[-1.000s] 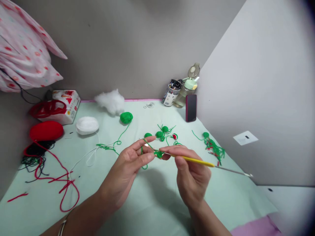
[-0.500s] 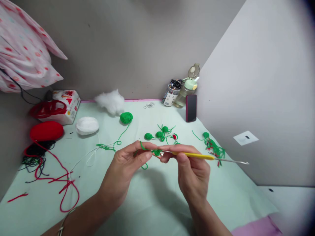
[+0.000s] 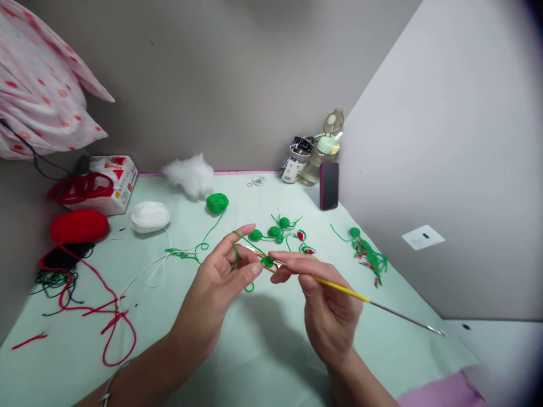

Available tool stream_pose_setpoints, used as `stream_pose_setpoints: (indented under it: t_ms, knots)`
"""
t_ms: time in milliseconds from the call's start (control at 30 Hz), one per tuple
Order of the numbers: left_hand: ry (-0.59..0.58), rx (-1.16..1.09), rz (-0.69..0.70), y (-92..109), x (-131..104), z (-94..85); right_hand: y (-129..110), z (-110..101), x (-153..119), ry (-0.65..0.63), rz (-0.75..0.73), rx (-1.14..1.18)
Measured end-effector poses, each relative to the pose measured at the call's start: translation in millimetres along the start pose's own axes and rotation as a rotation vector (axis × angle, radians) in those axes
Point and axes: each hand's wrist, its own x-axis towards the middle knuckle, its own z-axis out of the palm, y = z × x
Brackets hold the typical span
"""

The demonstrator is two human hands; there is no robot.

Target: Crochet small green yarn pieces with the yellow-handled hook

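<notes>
My right hand (image 3: 333,308) is closed around the yellow handle of a crochet hook (image 3: 341,288), whose bare metal rear end points down to the right. At the front end, the hook meets a small green crochet piece (image 3: 267,262). My left hand (image 3: 212,285) pinches that piece between thumb and fingers, its index finger raised with green yarn (image 3: 250,238) running from it to the work. Something orange-edged and whitish shows behind the piece; I cannot make out what it is. The hook's front tip is hidden at the stitches.
Green crocheted balls (image 3: 275,233) lie beyond my hands, near a green yarn ball (image 3: 217,203). White yarn (image 3: 149,217), red yarn (image 3: 80,226) and stuffing (image 3: 190,176) are left. A phone (image 3: 329,186), a bottle (image 3: 313,169) and green scraps (image 3: 371,257) are right.
My left index finger has lifted, drawing the green yarn up taut from the piece. The hook has tilted, its rear end swinging down and to the right.
</notes>
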Motion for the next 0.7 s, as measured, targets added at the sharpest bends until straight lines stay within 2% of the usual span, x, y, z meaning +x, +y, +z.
stream_pose_setpoints:
  t_ms: [200, 333, 433, 533, 700]
  knots:
    - [0.033, 0.153, 0.184, -1.6, -9.7, 3.3, 0.5, -0.1, -2.8, -0.079, -0.029, -0.078]
    - [0.040, 0.087, 0.130, 1.6, -6.8, 2.1, 1.1, -0.5, -2.9, -0.030, -0.012, -0.045]
    - [0.004, 0.036, 0.067, 2.3, -2.4, 0.7, 2.7, -2.0, -1.1, 0.035, 0.085, 0.056]
    - [-0.027, 0.004, 0.021, 2.1, -0.7, 0.5, 5.9, -4.2, 1.9, 0.033, 0.202, 0.182]
    - [-0.028, 0.007, 0.002, 2.7, -2.4, 0.3, 9.1, -4.8, 7.9, 0.035, 0.291, 0.288]
